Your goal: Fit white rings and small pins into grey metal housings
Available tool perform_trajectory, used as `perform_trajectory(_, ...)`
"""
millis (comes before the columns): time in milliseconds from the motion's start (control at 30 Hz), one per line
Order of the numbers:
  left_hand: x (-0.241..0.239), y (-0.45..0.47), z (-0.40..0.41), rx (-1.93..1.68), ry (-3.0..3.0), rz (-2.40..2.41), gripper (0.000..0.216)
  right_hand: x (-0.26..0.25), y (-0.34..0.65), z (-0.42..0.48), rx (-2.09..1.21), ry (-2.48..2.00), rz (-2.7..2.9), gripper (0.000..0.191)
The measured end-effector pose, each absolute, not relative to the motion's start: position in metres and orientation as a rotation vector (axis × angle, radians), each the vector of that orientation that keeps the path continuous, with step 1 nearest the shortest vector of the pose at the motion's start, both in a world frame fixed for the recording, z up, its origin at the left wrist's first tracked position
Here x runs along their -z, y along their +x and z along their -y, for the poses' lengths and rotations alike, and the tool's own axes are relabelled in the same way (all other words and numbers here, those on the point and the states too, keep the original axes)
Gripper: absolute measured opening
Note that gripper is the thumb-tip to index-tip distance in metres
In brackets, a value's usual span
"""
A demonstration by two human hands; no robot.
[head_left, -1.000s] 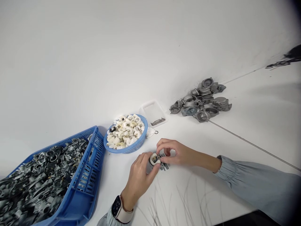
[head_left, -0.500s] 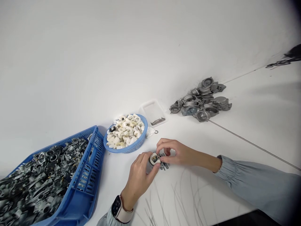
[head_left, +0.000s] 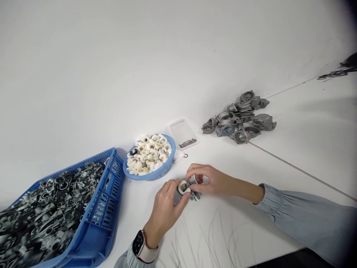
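Note:
A grey metal carburetor body with a white ring-shaped float on top lies on the white table between my hands. Small brass-coloured parts show in the middle of the ring. My left hand, a watch on its wrist, grips the body from the left, fingers at the far side and thumb at the near side. From the right, my right hand bends over the part, thumb and fingertips drawn together at the float's right edge. Whatever sits between those right fingertips is too small or hidden to make out.
A blue crate of dark metal carburetor bodies stands at left. Beside it is a round blue basket of white floats. Behind my hands lies a clear tray with small pins. Grey metal bowls are heaped at right, near a thin rod.
Both hands stay on the carburetor body in almost the same grip. The right fingertips shift only slightly at the float; the whole view moves a little.

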State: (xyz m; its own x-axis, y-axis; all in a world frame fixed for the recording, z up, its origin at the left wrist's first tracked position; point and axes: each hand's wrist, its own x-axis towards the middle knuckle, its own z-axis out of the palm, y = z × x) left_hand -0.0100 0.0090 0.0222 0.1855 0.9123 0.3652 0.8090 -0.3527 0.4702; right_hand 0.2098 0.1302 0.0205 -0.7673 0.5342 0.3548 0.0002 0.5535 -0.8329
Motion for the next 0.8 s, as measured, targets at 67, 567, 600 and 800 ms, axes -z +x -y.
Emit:
perform_trajectory(67,-0.0218,-0.0101,-0.0088,-0.901,2.286,-1.678,0.026,-0.02,0.2097,-0.1305,-1.173,-0.423,2.201,0.02)
perform_trajectory(567,-0.0219,-0.01,-0.0089,-0.898,2.266,-1.673,0.025,-0.0186,0.2096,-0.1303,-1.178,-0.435,2.194,0.021)
perform_trajectory(600,-0.0217,-0.0101,-0.0088,-0.897,2.267,-1.673,0.025,-0.0187,0.2096,-0.1302,-1.179,-0.436,2.194,0.021)
perform_trajectory(800,-0.0219,-0.01,-0.0094,-0.9,2.29,-1.684,0.026,-0.0196,0.2099,-0.1305,-1.183,-0.438,2.203,0.021)
